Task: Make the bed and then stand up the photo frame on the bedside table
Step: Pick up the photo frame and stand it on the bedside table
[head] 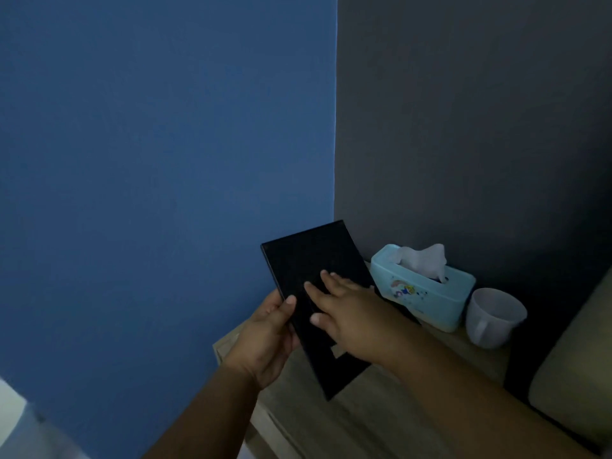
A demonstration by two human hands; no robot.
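Observation:
The photo frame (314,260) is a black rectangle, seen from its dark back, held tilted above the wooden bedside table (371,422). My left hand (265,339) grips its left edge, thumb on the back. My right hand (351,313) lies on the back with fingers spread, covering the lower right part. A small pale opening shows in the back near my right wrist. The picture side is hidden. Only a corner of the bed (576,366) shows at the right.
A pale blue tissue box (424,289) with a tissue sticking out stands at the back of the table. A white mug (493,318) sits right of it. A blue wall is on the left, a dark grey wall behind.

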